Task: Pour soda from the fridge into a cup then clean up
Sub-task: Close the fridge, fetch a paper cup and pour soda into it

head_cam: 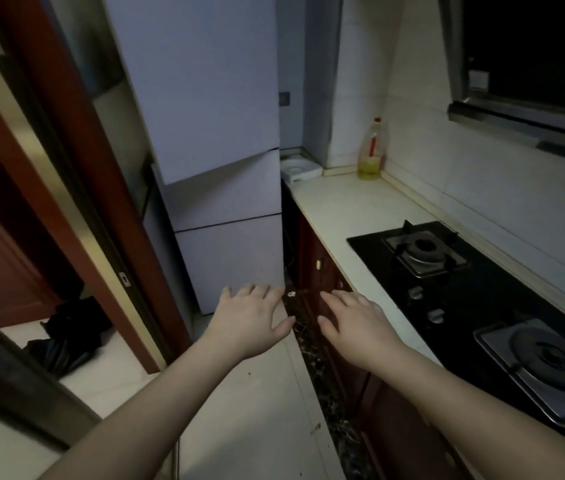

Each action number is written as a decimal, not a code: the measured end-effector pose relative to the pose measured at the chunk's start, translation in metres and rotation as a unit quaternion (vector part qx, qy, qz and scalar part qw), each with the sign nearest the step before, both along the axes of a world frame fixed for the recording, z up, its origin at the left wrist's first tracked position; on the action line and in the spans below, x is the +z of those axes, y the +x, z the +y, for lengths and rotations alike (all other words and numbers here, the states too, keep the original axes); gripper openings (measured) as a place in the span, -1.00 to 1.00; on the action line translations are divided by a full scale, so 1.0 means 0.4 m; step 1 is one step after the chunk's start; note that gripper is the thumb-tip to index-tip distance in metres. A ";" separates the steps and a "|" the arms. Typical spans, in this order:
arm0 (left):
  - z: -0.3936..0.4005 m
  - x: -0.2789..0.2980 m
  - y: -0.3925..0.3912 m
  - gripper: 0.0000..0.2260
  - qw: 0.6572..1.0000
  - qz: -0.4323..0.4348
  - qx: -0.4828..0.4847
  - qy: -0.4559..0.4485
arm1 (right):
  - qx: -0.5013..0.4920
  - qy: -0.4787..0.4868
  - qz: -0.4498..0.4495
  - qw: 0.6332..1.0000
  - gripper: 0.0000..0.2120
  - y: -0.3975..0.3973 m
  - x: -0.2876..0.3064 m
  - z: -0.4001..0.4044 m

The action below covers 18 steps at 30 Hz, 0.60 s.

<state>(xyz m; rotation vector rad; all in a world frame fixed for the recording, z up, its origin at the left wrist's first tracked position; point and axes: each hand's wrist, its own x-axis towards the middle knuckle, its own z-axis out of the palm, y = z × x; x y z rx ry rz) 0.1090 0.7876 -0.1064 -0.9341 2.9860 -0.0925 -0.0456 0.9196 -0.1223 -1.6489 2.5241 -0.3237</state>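
Note:
A tall white fridge (211,133) with three closed doors stands ahead in the corner, left of the counter. My left hand (251,318) is stretched forward, palm down, fingers spread and holding nothing, in front of the fridge's bottom door. Beside it my right hand (352,322) reaches out the same way, empty, over the edge of the dark wooden cabinets. Neither hand touches anything. No soda and no cup are in view.
A pale counter (343,206) runs along the right wall with a black two-burner gas hob (482,299). A plastic bottle of yellow oil (372,150) stands at the counter's far end. A red-brown door frame (76,188) is at left, a black bag (69,334) behind it on the floor.

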 end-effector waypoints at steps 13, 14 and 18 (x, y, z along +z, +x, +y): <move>-0.323 0.108 -0.145 -0.37 0.994 0.033 0.106 -0.006 | 0.094 -0.075 0.046 0.992 -0.50 -0.194 0.148 -0.391; -0.340 0.123 -0.157 -0.37 0.993 0.037 0.111 -0.015 | 0.101 -0.081 0.048 0.990 -0.50 -0.209 0.160 -0.419; -0.411 0.177 -0.199 -0.37 0.989 0.049 0.133 -0.043 | 0.121 -0.097 0.066 0.986 -0.50 -0.253 0.196 -0.524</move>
